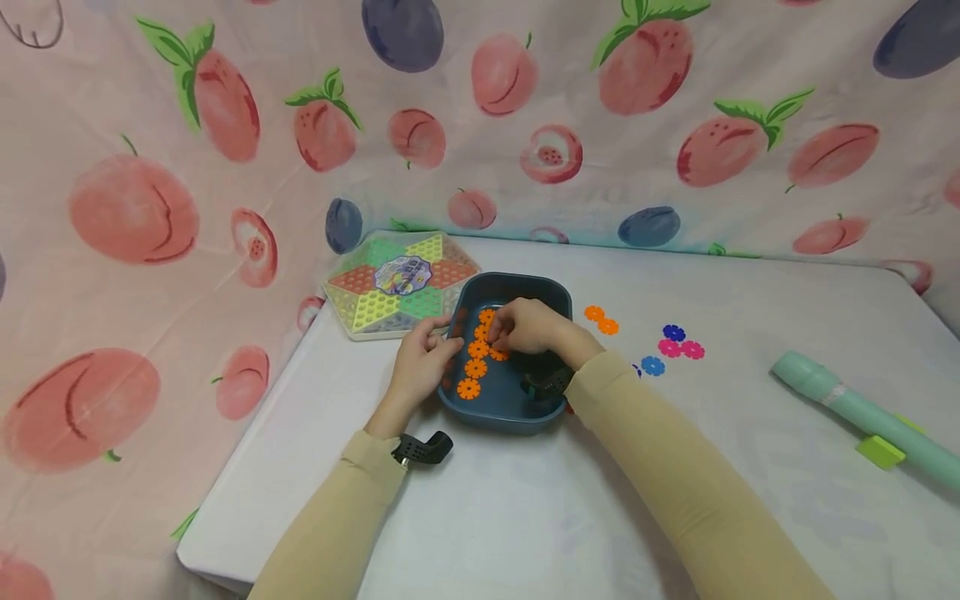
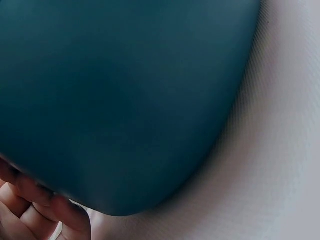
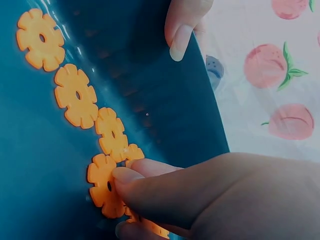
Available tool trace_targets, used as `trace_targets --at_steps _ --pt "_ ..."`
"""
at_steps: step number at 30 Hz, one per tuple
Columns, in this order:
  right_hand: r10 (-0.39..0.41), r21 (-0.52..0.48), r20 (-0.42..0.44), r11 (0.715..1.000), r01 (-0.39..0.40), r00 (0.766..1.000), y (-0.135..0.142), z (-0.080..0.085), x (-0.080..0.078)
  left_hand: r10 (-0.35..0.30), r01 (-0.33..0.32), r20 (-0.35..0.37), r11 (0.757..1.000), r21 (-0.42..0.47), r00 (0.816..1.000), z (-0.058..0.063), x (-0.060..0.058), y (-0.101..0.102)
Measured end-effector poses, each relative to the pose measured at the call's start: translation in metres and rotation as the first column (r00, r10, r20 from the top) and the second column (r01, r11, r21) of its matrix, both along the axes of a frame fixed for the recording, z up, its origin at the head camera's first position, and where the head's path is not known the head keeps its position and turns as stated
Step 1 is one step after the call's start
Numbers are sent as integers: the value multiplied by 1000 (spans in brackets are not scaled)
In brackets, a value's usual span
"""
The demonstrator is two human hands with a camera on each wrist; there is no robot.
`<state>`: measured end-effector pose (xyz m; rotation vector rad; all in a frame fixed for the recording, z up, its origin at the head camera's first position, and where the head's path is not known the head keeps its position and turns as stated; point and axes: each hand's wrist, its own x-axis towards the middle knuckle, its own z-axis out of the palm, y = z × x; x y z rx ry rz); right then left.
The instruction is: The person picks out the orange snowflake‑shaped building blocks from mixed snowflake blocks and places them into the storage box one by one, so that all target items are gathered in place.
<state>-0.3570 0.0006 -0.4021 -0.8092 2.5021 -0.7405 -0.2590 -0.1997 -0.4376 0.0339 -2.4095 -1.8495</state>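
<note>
A dark blue rectangular plastic tub [image 1: 495, 421] stands on the table with orange notched snowflake discs [image 1: 468, 388] lined up along its left side. My left hand [image 1: 422, 362] grips the tub's left wall, thumb over the rim; the left wrist view shows its fingers [image 2: 70, 215] against the outside. My right hand [image 1: 528, 327] reaches inside and pinches an orange snowflake disc [image 3: 104, 192] beside the row, thumb on its face. Other orange discs lie partly hidden under those fingers. In the right wrist view, several discs [image 3: 76, 95] run in a line along the wall.
Behind the tub on the left lies a hexagonal Chinese checkers board [image 1: 375, 308]. To the right are loose orange discs [image 1: 602, 320], pink discs [image 1: 681, 349] and blue discs [image 1: 653, 366]. A mint-green tube-like object [image 1: 862, 408] with a lime-green piece [image 1: 881, 452] lies farther right.
</note>
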Motion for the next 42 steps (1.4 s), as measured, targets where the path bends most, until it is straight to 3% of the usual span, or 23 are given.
trace_targets --at_steps 4,7,12,16,24,29,34,42 --pt "5 -23 5 1000 -5 1000 1 -1 1 -5 5 2 1000 9 1000 -1 0 1" --pt "7 -105 19 994 -5 1000 3 0 1 -9 9 1 1000 14 1000 -2 -1 1" --pt "-37 -265 44 963 47 998 7 8 4 -4 4 5 1000 2 1000 -2 0 -1" --pt "-48 -316 27 947 54 998 14 18 8 13 -13 16 1000 -15 1000 0 1 -1" --pt "-121 -374 -7 921 110 993 56 29 19 16 -15 16 1000 -21 1000 -1 0 -1" --pt "-235 -357 -47 912 204 971 100 23 23 15 -15 15 1000 -24 1000 -1 -1 2" --pt "-334 -344 -23 888 306 942 139 15 25 9 -9 24 1000 -16 1000 1 -1 3" --pt "-442 -288 -62 866 408 895 167 1 24 18 -18 40 1000 -5 999 0 0 3"
